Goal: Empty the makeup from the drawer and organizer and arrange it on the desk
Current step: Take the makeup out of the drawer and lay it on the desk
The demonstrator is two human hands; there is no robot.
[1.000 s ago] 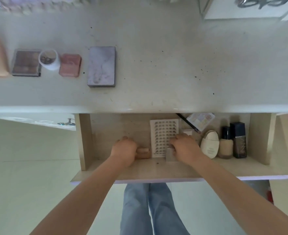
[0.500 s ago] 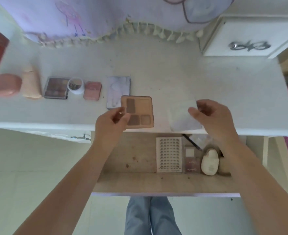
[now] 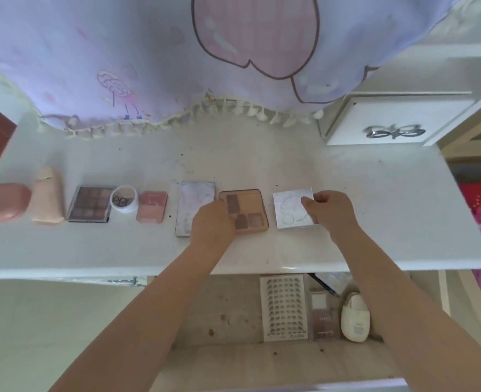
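Fingers (image 3: 308, 200) have lowered both palettes (image 3: 249, 207) onto the desk (image 3: 261, 165).

Head view, down over desk (image 3: 346, 193)

Soft even daylight, slight blur, wide-angle edge distortion

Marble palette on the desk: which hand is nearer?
Left. The left hand overlaps the marble palette's right edge while gripping the tan palette; the right hand is farther right, on the white compact.
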